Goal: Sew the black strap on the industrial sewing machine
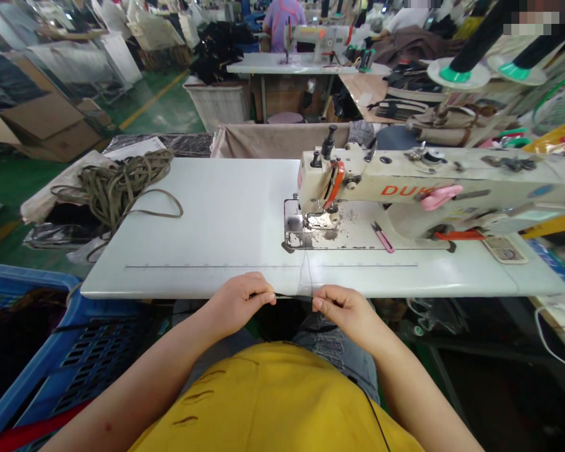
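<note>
A white sewing machine (358, 179) stands on the right half of the white tabletop (216, 210), and orange capitals on its arm read "DUK"; a pink piece (441, 197) sits just beside them, over where the word runs on. A small blue oval label (542, 190) farther right on the machine is too blurred to read, and so is the print on a yellow packet (560, 139) beyond it. A dark ruler line (263, 267) runs along the near edge of the tabletop, its marks too small to make out.

At the middle of that near edge, a thin dark strip (294, 297) is stretched between the hands. The left hand (245, 304) has thumb and fingers closed in a pinch on one end; the right hand (346, 311) pinches the other end the same way. Whether the strip touches the edge, I cannot tell. Fine thread (311, 271) runs from the needle area towards it.

Pink-handled snips (383, 237) lie under the machine's arm. A heap of olive straps (117, 182) lies by the far left corner, one loop reaching onto the tabletop. White surface stretches from that loop to the machine's metal plate (294, 221). A blue basket (101, 345) stands below the near left corner.
</note>
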Demonstrator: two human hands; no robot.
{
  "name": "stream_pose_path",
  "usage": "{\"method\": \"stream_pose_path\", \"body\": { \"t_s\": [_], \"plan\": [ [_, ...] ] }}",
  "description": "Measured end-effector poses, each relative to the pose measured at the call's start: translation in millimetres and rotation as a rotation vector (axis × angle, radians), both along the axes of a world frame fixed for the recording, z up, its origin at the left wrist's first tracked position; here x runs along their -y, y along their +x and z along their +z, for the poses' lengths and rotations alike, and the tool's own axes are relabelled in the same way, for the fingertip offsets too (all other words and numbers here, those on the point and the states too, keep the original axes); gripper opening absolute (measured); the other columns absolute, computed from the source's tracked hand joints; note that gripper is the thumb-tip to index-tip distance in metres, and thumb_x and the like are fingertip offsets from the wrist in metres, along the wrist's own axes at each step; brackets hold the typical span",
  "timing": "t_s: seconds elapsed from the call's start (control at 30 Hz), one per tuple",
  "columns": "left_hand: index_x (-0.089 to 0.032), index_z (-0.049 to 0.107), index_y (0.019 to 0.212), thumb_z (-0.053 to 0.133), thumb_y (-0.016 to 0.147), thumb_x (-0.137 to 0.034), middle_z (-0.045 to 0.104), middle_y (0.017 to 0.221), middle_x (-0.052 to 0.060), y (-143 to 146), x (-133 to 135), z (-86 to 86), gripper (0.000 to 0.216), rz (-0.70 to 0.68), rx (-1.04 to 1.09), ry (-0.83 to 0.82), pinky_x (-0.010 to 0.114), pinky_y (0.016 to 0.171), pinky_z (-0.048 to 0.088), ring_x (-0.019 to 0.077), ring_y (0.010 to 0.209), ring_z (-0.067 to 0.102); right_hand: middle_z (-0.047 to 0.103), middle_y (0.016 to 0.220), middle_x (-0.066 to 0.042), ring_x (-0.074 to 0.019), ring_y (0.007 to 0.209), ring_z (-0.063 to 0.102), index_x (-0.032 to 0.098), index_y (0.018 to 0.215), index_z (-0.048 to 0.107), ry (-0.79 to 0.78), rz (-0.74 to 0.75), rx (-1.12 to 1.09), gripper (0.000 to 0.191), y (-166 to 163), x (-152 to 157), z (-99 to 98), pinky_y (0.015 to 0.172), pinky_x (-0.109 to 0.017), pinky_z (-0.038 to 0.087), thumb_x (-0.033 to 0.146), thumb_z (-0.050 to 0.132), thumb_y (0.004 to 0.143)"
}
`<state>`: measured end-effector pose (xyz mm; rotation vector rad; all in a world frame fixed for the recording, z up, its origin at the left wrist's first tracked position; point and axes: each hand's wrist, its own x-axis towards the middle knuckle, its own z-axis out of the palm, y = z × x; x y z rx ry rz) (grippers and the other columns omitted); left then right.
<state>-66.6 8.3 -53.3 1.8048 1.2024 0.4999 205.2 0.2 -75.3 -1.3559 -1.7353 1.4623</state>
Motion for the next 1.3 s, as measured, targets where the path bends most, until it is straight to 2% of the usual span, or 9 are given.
{"method": "stream_pose_path", "body": {
  "t_s": [0.03,0.1,0.27,0.43,0.6,0.77,0.9,1.13,1.3],
  "plan": [
    [-0.019,0.076,0.084,0.056,0.095,-0.034,0.071,0.082,0.005,0.7,0.0,0.4,0.028,0.003,-0.008,-0.018,0.029,0.078,0.046,0.0188,0.08,0.065,0.052,0.065,0.005,-0.0129,0.062,0.045,0.021,0.091,0.071,0.01,-0.016,0.002,0.017,1.4,0.0,1.2,0.061,-0.026,0.034,0.037,0.067,0.091],
    [-0.018,0.074,0.087,0.055,0.094,-0.036,0.069,0.078,0.004,3.3,0.9,0.0,0.027,0.023,0.003,-0.11,0.029,0.072,0.047,0.0178,0.072,0.063,0.048,0.064,0.007,-0.0125,0.06,0.042,0.023,0.102,0.07,0.027,-0.032,0.0,0.019,1.8,0.6,3.8,0.059,-0.025,0.033,0.037,0.072,0.089],
    [-0.015,0.066,0.094,0.062,0.087,-0.042,0.066,0.077,0.002,13.8,5.3,-5.4,0.028,0.187,0.294,-0.401,0.03,0.07,0.051,0.0168,0.069,0.063,0.071,0.086,-0.003,-0.0198,0.082,0.062,0.022,0.093,0.075,0.153,-0.005,-0.033,0.02,-1.1,2.2,5.2,0.077,-0.031,0.048,0.041,0.069,0.093],
    [-0.016,0.063,0.092,0.074,0.079,-0.038,0.065,0.078,0.001,17.3,9.0,-3.0,0.028,0.217,0.532,-0.544,0.029,0.074,0.048,0.0149,0.074,0.058,0.076,0.092,-0.004,-0.0222,0.087,0.068,0.023,0.096,0.077,0.189,-0.046,0.018,0.02,4.9,1.1,-2.4,0.083,-0.035,0.052,0.042,0.07,0.093],
    [-0.014,0.066,0.091,0.072,0.083,-0.039,0.064,0.078,0.001,17.1,9.3,0.7,0.027,0.19,0.546,-0.56,0.028,0.075,0.044,0.0143,0.074,0.056,0.075,0.095,-0.005,-0.0217,0.089,0.068,0.023,0.098,0.075,0.251,-0.033,0.117,0.015,5.9,0.5,-4.1,0.082,-0.035,0.053,0.034,0.066,0.095],
    [-0.015,0.068,0.088,0.075,0.077,-0.039,0.062,0.076,0.0,21.9,8.0,1.6,0.028,0.179,0.48,-0.548,0.029,0.074,0.044,0.0156,0.075,0.056,0.069,0.11,-0.008,-0.022,0.099,0.065,0.024,0.115,0.067,0.491,-0.057,0.092,0.023,-6.6,5.2,10.2,0.08,-0.035,0.055,0.018,0.06,0.094],
    [-0.015,0.07,0.09,0.075,0.075,-0.037,0.064,0.077,0.0,25.4,8.3,-1.4,0.028,0.171,0.454,-0.553,0.029,0.074,0.043,0.0159,0.075,0.056,0.068,0.1,-0.007,-0.0217,0.095,0.065,0.024,0.108,0.067,0.593,0.02,0.083,0.012,-18.4,9.7,17.8,0.083,-0.037,0.055,0.019,0.059,0.1],
    [-0.014,0.074,0.092,0.072,0.078,-0.029,0.066,0.078,0.0,25.1,11.9,-10.1,0.02,0.171,0.432,-0.517,0.029,0.074,0.041,0.0159,0.077,0.056,0.066,0.095,-0.008,-0.0228,0.091,0.062,0.021,0.105,0.065,0.748,0.123,0.205,0.009,-31.3,12.0,13.9,0.08,-0.038,0.052,0.016,0.059,0.101],
    [-0.013,0.074,0.093,0.073,0.076,-0.028,0.067,0.076,0.0,25.4,11.5,-10.5,0.022,0.205,0.471,-0.54,0.03,0.074,0.043,0.0159,0.075,0.057,0.064,0.086,-0.006,-0.0217,0.083,0.058,0.02,0.095,0.064,0.83,0.095,0.276,0.012,-34.1,14.0,13.2,0.075,-0.038,0.049,0.016,0.055,0.102]
  ]
}}
